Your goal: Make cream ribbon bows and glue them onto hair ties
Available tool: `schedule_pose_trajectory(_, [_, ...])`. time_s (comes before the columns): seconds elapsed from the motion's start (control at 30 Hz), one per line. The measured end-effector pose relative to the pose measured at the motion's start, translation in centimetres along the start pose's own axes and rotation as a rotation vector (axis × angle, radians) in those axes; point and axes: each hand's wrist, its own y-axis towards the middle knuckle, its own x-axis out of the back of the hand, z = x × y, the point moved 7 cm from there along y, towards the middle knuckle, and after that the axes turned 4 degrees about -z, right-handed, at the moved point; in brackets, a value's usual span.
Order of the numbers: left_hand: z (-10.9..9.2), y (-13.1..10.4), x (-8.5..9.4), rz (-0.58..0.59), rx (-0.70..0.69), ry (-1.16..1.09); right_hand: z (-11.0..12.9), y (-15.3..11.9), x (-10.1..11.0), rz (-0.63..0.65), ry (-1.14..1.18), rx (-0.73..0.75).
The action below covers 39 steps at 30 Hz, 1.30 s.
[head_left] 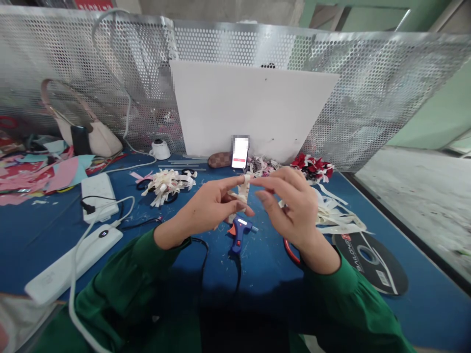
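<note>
My left hand (211, 206) holds a short cream ribbon strip (244, 189), which passes over the tip of its index finger and hangs down toward the other fingers. From the other side my right hand (294, 201) reaches in, its index fingertip at the upper end of the ribbon. The right thumb stays apart from that finger, and nothing shows between them. Just below the left fingers lies a blue hot glue gun (238, 236) with an orange trigger, its nozzle pointing right. Part of a red-handled tool (292, 252) shows under the right wrist.
Finished cream ribbon bundles (167, 184) lie left, loose ribbon strips (338, 215) right, above a black spool (371, 262). A lit phone (240, 152) leans on a brown case (220, 160) before a white board (253, 108). A power strip (73, 264) and cables run along the left.
</note>
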Motion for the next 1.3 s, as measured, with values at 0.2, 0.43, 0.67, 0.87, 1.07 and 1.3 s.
schedule_pose_trajectory(0.2, [-1.2, -0.7, -0.1, 0.071, 0.026, -0.106, -5.1, -1.0, -2.5, 0.101, 0.385, -0.452])
schedule_pose_trajectory(0.43, [-1.6, -1.0, -0.8, 0.172, 0.032, -0.277, -5.3, -3.4, -7.2, 0.111, 1.107, -0.852])
schedule_pose_trajectory(0.67, [-1.7, -1.0, -1.0, 0.177, 0.036, -0.295, -4.9, -4.1, -7.7, -0.007, 1.153, -0.954])
schedule_pose_trajectory(0.87, [-1.6, -1.1, -1.0, 0.180, 0.031, -0.265, -5.6, -5.5, -8.8, -0.003, 1.229, -1.249])
schedule_pose_trajectory(1.07, [-1.7, -1.2, -1.0, 0.176, 0.021, -0.233, -6.6, -5.9, -9.0, 0.038, 1.144, -1.278])
schedule_pose_trajectory(1.3, [-2.1, -1.3, -1.0, 0.175, 0.036, -0.245, -6.1, -3.3, -6.9, 0.175, 1.085, -0.883])
